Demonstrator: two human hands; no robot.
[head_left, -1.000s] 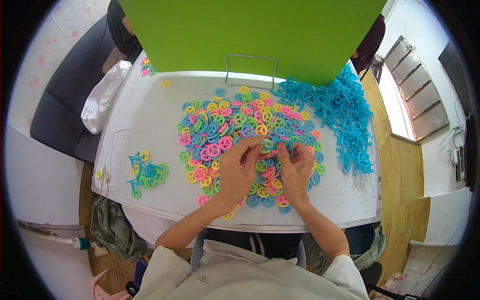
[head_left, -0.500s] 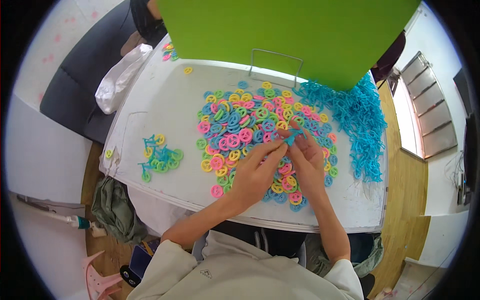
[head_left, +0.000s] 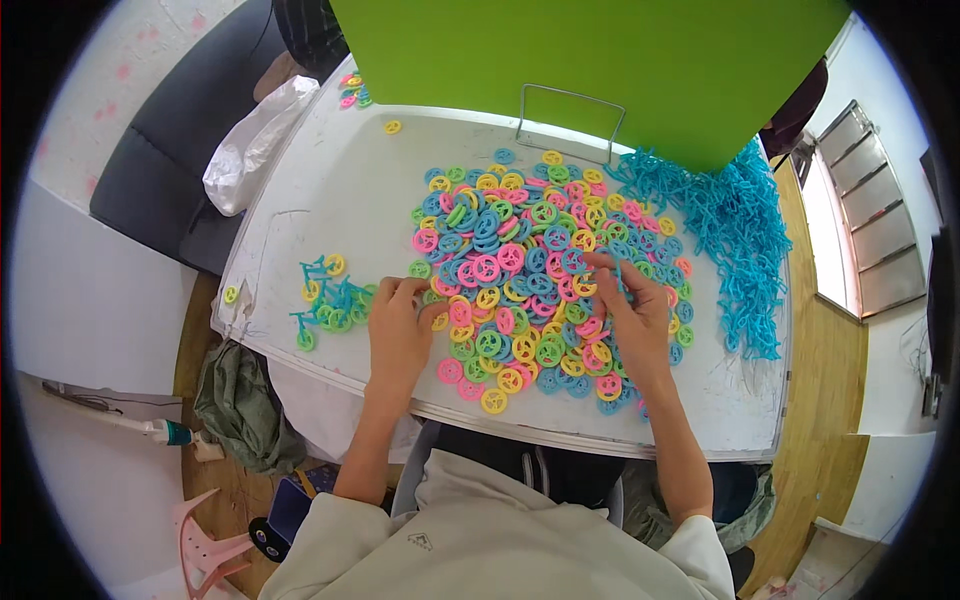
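Observation:
Small plastic toy wheels (head_left: 510, 260) in pink, yellow, green and blue lie heaped mid-table. My left hand (head_left: 398, 335) is at the heap's left edge, fingers bent, thumb and forefinger apart beside a few wheels. Over the heap's right side, my right hand (head_left: 638, 318) pinches a small blue plastic toy bicycle frame (head_left: 617, 272), mostly hidden by the fingers. To the left lies a small group of blue frames with green and yellow wheels (head_left: 335, 305). Many loose blue frames (head_left: 735, 230) are piled at the right.
A large green panel (head_left: 590, 60) stands at the table's back, with a wire handle (head_left: 573, 92) before it. A white bag (head_left: 255, 145) hangs by the left edge near a dark sofa (head_left: 170, 140). A pink stool (head_left: 205, 545) stands on the floor.
My hands were together over the heap, working on the blue frame. The left hand has moved away to the heap's left edge; the right stays over the right side with the frame.

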